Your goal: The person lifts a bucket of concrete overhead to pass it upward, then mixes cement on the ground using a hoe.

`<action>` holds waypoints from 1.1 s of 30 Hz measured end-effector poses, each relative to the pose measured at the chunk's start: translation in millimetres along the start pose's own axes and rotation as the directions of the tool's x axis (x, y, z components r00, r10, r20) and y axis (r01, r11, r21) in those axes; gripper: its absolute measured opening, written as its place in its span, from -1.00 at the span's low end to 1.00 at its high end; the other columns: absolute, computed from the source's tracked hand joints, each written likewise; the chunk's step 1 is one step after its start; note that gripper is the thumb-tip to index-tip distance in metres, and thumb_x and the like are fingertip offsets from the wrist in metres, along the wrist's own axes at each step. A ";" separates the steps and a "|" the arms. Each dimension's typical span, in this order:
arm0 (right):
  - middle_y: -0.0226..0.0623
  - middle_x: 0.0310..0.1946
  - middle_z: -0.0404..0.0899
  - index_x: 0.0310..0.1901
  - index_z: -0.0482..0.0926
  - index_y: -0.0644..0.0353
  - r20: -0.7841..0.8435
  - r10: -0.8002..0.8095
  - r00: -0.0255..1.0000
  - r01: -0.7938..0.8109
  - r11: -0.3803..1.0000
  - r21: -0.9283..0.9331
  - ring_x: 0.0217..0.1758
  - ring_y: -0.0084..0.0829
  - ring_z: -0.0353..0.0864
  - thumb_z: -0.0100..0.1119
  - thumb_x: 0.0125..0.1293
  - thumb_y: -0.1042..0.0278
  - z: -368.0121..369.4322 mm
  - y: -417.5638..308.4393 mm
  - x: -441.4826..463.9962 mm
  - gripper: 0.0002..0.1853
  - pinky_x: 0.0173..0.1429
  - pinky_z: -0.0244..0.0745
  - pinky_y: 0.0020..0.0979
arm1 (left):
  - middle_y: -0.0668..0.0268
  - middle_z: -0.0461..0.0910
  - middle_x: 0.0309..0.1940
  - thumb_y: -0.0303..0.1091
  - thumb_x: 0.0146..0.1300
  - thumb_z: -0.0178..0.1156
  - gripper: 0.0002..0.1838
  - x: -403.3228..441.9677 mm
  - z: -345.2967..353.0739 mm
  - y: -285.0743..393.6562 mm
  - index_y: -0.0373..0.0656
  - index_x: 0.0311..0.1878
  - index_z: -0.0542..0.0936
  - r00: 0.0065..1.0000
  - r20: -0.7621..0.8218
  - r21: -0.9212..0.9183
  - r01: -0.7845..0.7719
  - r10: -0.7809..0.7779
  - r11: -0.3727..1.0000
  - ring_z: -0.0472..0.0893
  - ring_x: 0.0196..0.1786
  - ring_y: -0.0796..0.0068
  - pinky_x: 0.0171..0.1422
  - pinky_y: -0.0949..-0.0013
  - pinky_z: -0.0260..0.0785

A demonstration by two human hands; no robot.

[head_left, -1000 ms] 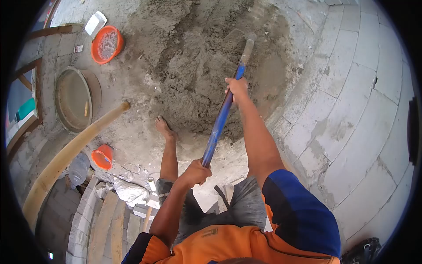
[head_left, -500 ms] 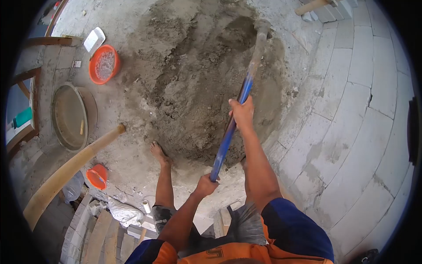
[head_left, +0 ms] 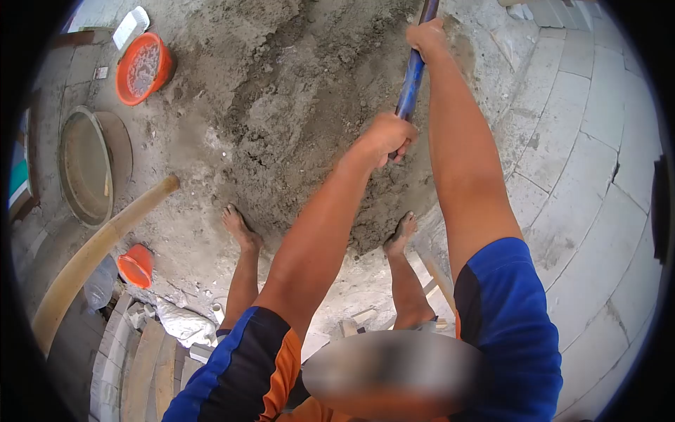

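Observation:
A long blue tool handle (head_left: 410, 86) slants up over a heap of wet grey mortar (head_left: 302, 119). My left hand (head_left: 389, 135) is closed around its lower end. Farther up the pole, my right hand (head_left: 427, 39) wraps it near the top of the view. The tool's head lies beyond the top edge, so its kind is hidden. Both arms reach forward over the mortar. My bare feet (head_left: 241, 226) stand apart at the heap's near edge.
On the left are an orange bucket (head_left: 145, 69) with whitish contents, a round tub (head_left: 86, 167) and a smaller orange bucket (head_left: 136, 266). A wooden pole (head_left: 105, 243) slants across there. A pale block wall (head_left: 573, 169) runs along the right. Boards (head_left: 144, 369) lie lower left.
Both hands have moved forward and up in the view with the handle, the left hand farthest. The tool's far end has left the view. My feet show lower and clearer.

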State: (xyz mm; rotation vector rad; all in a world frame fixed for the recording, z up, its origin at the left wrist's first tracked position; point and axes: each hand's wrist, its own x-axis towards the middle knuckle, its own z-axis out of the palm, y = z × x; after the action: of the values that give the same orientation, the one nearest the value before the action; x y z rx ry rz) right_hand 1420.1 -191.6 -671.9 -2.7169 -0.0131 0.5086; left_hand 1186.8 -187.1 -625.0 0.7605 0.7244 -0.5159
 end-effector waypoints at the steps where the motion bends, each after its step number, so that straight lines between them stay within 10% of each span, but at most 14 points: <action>1: 0.16 0.06 0.62 0.31 0.27 0.48 0.018 0.020 1.000 -0.019 0.999 -0.030 0.00 0.03 0.72 0.20 0.31 0.24 2.9 -3.8 -12.1 -0.35 -0.01 0.66 -0.07 | 0.37 0.37 -0.62 -0.52 0.12 0.27 -0.80 -25.1 -6.2 -11.5 -0.17 -0.36 0.39 1.000 -0.010 -0.007 0.028 -0.028 1.000 0.35 -0.68 0.53 -0.64 0.31 0.20; 6: 0.15 0.12 0.59 0.37 0.26 0.46 0.157 0.199 0.967 -0.212 0.975 0.068 0.07 -0.01 0.71 0.30 0.35 0.17 7.3 -19.4 -94.2 -0.28 0.02 0.70 -0.09 | 0.38 0.37 -0.65 -0.58 0.10 0.26 -0.78 -177.7 -20.0 -64.2 -0.16 -0.33 0.38 0.983 -0.085 -0.011 0.164 -0.164 0.986 0.36 -0.70 0.54 -0.65 0.33 0.20; 10: -0.03 -0.21 0.57 0.16 0.34 0.43 0.525 0.236 0.818 -0.472 0.796 0.378 -0.51 -0.30 0.62 0.33 0.29 0.43 37.2 -6.1 -189.2 -0.51 -0.53 0.57 -0.30 | 0.38 0.38 -0.70 -0.61 0.09 0.28 -0.77 -286.1 -16.9 -133.7 -0.15 -0.39 0.39 0.944 -0.144 -0.103 0.285 -0.298 0.953 0.38 -0.74 0.53 -0.66 0.36 0.19; 13: -0.11 -0.38 0.58 0.12 0.34 0.39 0.550 0.272 0.790 -0.484 0.827 0.286 -0.57 -0.36 0.61 0.21 0.24 0.52 38.3 3.1 -303.2 -0.57 -0.52 0.54 -0.30 | 0.38 0.39 -0.73 -0.62 0.10 0.30 -0.77 -361.1 -19.7 -213.6 -0.14 -0.42 0.42 0.910 -0.160 -0.168 0.356 -0.382 0.919 0.40 -0.76 0.53 -0.66 0.40 0.17; 16: 0.08 -0.31 0.63 -0.02 0.34 0.31 0.560 0.230 0.796 -0.429 0.867 0.254 -0.13 0.14 0.70 0.27 0.18 0.39 57.6 60.6 -418.3 -0.60 0.00 0.57 -0.01 | 0.38 0.49 -0.62 -0.56 0.10 0.33 -0.86 -443.6 -4.0 -301.4 -0.20 -0.32 0.55 0.820 -0.253 -0.096 0.506 -0.513 0.857 0.51 -0.65 0.56 -0.58 0.44 0.30; 20: -0.04 -0.44 0.61 0.01 0.33 0.28 0.435 0.163 0.886 -0.285 0.930 0.233 -0.45 -0.17 0.71 0.26 0.19 0.41 -4.5 98.6 -530.1 -0.59 -0.34 0.59 -0.20 | 0.28 0.62 -0.51 -0.47 0.08 0.35 -0.82 -474.6 11.1 -372.7 -0.23 -0.24 0.62 0.845 -0.291 0.145 0.501 -0.447 0.853 0.63 -0.47 0.43 -0.33 0.32 0.49; 26: -0.14 -0.52 0.57 0.08 0.35 0.39 0.430 0.342 0.835 -0.528 0.719 0.452 -0.57 -0.32 0.64 0.27 0.20 0.45 -64.9 124.4 -388.8 -0.54 -0.42 0.56 -0.28 | 0.12 0.70 -0.39 -0.40 0.06 0.30 -0.77 -365.0 35.1 -362.2 -0.24 -0.19 0.66 0.906 -0.352 0.440 0.382 -0.235 0.813 0.70 -0.28 0.28 -0.09 0.23 0.53; 30: -0.11 -0.43 0.56 -0.01 0.34 0.37 0.111 0.252 0.961 -0.271 0.795 0.543 -0.62 -0.33 0.60 0.35 0.18 0.45 -73.6 159.0 -191.9 -0.57 -0.50 0.52 -0.27 | 0.11 0.66 -0.43 -0.43 0.10 0.29 -0.79 -148.8 52.0 -313.6 -0.28 -0.19 0.64 0.966 -0.235 0.521 0.029 0.111 0.853 0.66 -0.35 0.33 -0.16 0.24 0.51; 33: -0.10 -0.30 0.56 0.02 0.34 0.44 0.057 0.148 0.987 -0.154 0.818 0.553 -0.50 -0.34 0.60 0.38 0.20 0.44 -72.7 210.1 -28.4 -0.52 -0.43 0.53 -0.21 | -0.19 0.68 -0.32 -0.34 0.14 0.26 -0.68 -27.2 91.4 -212.5 -0.39 -0.11 0.64 0.958 -0.232 0.609 0.006 0.171 0.793 0.71 -0.22 -0.16 -0.11 0.06 0.52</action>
State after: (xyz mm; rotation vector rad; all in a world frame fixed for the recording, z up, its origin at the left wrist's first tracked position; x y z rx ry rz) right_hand 1406.7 -415.3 -675.7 -2.1444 0.3060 0.4812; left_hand 1066.8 -385.2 -650.1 1.4903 0.7847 -0.5733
